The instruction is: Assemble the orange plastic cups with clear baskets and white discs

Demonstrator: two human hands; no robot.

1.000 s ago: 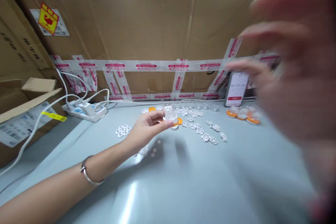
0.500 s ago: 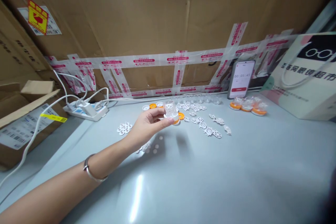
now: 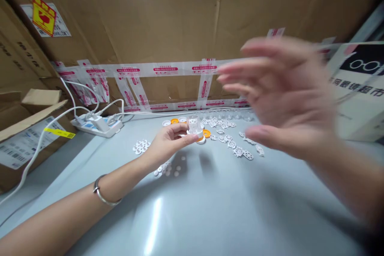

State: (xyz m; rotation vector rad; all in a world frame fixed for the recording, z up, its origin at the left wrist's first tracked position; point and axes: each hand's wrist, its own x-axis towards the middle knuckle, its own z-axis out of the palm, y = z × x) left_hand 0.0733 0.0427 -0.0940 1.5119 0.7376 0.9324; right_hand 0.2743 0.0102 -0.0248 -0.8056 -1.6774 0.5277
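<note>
My left hand is closed round a small clear-domed toy with a white and orange base, held upright above the table. White shapes show inside its dome. On the right, my right hand is raised with thumb and fingers apart, blurred, and holds nothing visible. Behind the toy lie orange and white rings. Several white openwork pieces are spread to its right. Small white discs lie below my left wrist, and a cluster of white stemmed pieces sits to the left.
A row of clear cups stands along the back, before a large taped cardboard box. At left are a white power strip with cables and an open carton. A paper bag stands at right, partly behind my right hand.
My right hand has come into view from the right, covering the phone and the finished-looking orange-based toys there. My left hand still holds the domed toy in nearly the same place.
</note>
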